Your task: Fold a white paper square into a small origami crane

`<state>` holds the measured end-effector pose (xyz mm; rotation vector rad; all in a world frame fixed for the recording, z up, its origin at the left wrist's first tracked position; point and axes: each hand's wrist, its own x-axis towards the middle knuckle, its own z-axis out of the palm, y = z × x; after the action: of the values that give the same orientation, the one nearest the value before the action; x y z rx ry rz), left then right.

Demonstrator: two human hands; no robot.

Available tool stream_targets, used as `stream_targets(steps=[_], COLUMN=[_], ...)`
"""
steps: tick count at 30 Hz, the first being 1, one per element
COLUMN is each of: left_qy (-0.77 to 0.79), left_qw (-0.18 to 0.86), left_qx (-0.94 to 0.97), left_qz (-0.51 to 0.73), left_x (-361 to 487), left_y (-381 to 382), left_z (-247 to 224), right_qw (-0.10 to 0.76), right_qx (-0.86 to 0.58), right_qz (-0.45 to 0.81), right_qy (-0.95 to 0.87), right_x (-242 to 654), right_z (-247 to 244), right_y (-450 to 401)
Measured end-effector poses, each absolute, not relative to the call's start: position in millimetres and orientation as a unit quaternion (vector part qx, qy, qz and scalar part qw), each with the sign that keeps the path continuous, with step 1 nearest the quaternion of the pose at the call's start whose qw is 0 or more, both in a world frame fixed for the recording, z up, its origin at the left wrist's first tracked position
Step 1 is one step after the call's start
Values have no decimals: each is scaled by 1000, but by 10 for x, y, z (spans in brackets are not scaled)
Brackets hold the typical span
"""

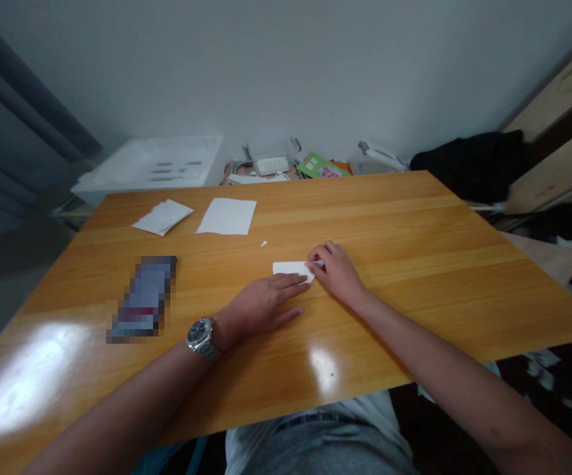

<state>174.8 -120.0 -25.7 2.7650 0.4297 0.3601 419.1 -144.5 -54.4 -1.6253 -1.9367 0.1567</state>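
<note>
A small folded piece of white paper lies on the wooden table between my hands. My left hand rests flat over its near edge, fingers stretched out, with a metal watch on the wrist. At the paper's right end, my right hand has its thumb and fingers pinched on the corner. Part of the paper is hidden under the fingers of both hands. Just beyond it lies a tiny white scrap.
A square white sheet and some folded white paper lie toward the back left. A blurred-out phone is at the left of the table. Behind the table are a white tray, a green booklet and dark cloth.
</note>
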Motion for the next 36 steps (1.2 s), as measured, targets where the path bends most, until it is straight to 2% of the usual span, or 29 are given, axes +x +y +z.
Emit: stream_targets(steps=[6, 11, 17, 23, 31, 36], left_qy=[165, 169, 169, 165, 172, 181], left_qw=[146, 155, 167, 183, 178, 179], left_qx=[968, 966, 963, 962, 963, 961], left_qz=[121, 120, 127, 120, 107, 107], left_x=[1745, 1753, 1756, 1756, 1754, 1737], left_y=[-1250, -1277, -1284, -1280, -1276, -1272], left_z=[-269, -237, -244, -213, -237, -263], right_qw=[321, 342, 212, 110, 60, 66], right_qx=[-608, -593, -537, -528, -546, -602], right_qz=[70, 46, 44, 21, -3, -13], right_qy=[-722, -727, -816, -842, -836, -795], right_x=[4192, 4229, 4309, 4370, 4412, 4536], right_z=[-535, -344, -161, -256, -246, -272], right_y=[-1456, -1590, -1879, -2045, -2058, -2027])
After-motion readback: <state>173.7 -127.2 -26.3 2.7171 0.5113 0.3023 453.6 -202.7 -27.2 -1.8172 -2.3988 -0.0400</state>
